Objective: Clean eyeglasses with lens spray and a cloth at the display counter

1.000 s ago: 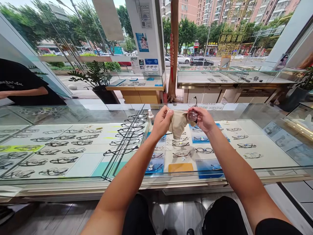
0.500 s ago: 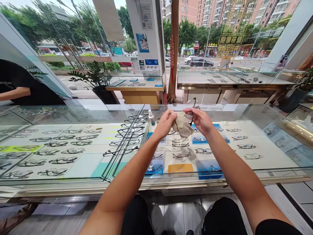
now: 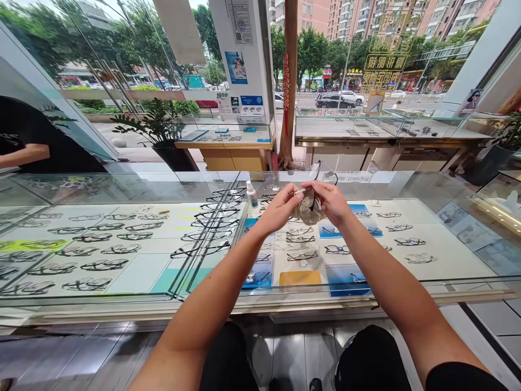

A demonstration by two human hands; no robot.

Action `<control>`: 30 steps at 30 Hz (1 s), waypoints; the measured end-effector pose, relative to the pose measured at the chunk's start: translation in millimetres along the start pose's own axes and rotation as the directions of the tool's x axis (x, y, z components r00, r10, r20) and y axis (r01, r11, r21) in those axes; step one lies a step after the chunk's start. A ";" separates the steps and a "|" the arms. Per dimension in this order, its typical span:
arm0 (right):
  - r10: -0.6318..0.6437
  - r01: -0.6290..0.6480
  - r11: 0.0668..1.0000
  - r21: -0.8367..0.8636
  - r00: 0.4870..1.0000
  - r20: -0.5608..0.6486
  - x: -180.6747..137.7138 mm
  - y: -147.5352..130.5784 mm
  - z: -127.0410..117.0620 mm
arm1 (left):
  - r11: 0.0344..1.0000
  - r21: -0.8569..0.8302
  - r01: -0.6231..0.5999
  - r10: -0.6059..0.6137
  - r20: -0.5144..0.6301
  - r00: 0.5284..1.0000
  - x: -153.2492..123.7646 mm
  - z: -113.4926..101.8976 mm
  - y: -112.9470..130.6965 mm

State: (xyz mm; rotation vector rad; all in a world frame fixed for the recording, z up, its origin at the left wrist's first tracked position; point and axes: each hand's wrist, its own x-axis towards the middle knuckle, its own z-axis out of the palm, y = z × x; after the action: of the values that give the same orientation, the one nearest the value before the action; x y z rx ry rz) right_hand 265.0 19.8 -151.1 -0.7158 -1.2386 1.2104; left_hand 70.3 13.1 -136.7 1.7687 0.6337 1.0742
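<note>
Over the glass display counter I hold a pair of glasses with clear lenses. My right hand pinches the frame, one lens rising above its fingers. My left hand is closed on a beige cleaning cloth, which is wrapped around the lower lens between both hands. A small white spray bottle stands on the counter just left of my left hand.
Rows of spectacle frames lie on shelves under the glass. A person in a black top stands behind the counter at far left. More display cases and a potted plant stand near the windows.
Both hands drew closer together and rose slightly. The cloth, which hung loose from my left hand, is now bunched around the lens, and the glasses tilted upward.
</note>
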 end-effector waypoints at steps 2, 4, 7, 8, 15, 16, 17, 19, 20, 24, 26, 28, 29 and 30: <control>-0.031 0.031 0.999 -0.022 0.999 -0.022 0.6 1.8 0.1 | 1.000 0.005 -0.019 0.019 0.006 1.000 -0.2 2.1 -0.2; -0.071 0.069 0.996 -0.055 0.997 -0.036 1.2 3.0 0.0 | 0.999 0.022 -0.030 0.030 0.000 1.000 -0.3 4.2 -0.5; -0.119 0.114 0.988 -0.104 0.992 -0.037 1.9 3.7 0.1 | 0.999 0.032 -0.031 0.031 -0.004 1.000 -0.3 6.5 -0.2; -0.128 0.124 0.986 -0.115 0.991 -0.035 2.0 3.6 0.3 | 0.999 0.038 -0.029 0.029 -0.004 1.000 -0.3 6.9 0.0; -0.122 0.122 0.983 -0.136 0.993 0.013 1.0 1.9 -0.1 | 0.994 0.098 -0.039 0.050 -0.109 0.993 -1.1 5.0 -3.6; -0.117 0.119 0.984 -0.133 0.993 0.022 0.9 1.8 -0.4 | 0.997 0.076 -0.027 0.036 -0.120 0.992 -1.1 5.2 -5.0; -0.108 0.111 0.986 -0.127 0.994 0.030 0.8 1.9 -0.6 | 0.999 0.042 -0.012 0.017 -0.121 0.993 -1.0 5.8 -6.4; -0.082 0.086 0.991 -0.106 0.996 0.038 0.7 2.0 -0.9 | 0.998 -0.054 0.017 -0.022 -0.096 0.995 -0.7 8.0 -8.5; -0.068 0.072 0.993 -0.094 0.997 0.039 0.6 2.1 -0.9 | 0.994 -0.108 0.028 -0.037 -0.080 0.996 -0.5 9.4 -9.3; -0.058 0.061 0.996 -0.068 0.997 0.041 -0.2 1.1 -0.4 | 0.963 -0.254 0.092 -0.109 -0.055 0.993 -0.1 13.0 -11.1; -0.056 0.059 0.997 -0.047 0.997 0.052 -1.3 -0.2 0.2 | 0.948 -0.278 0.157 -0.174 -0.036 0.984 -0.3 12.4 -11.9; -0.027 0.029 0.999 -0.017 0.997 0.069 -2.5 -1.7 0.8 | 0.935 -0.279 0.219 -0.226 0.005 0.974 -0.7 10.5 -12.6; -0.008 0.008 1.000 -0.001 0.997 0.076 -3.0 -2.3 1.0 | 0.930 -0.275 0.244 -0.244 0.036 0.969 -1.1 9.5 -12.8; 0.009 -0.010 1.000 0.012 0.996 0.084 -3.4 -2.7 1.3 | 0.925 -0.272 0.266 -0.256 0.072 0.964 -1.4 8.5 -13.1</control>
State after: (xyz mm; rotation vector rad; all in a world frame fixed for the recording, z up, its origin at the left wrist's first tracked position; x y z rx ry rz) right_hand 264.9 15.7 -149.4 -0.6677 -1.2975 1.2658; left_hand 77.6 13.8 -150.6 1.4110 0.6411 0.8973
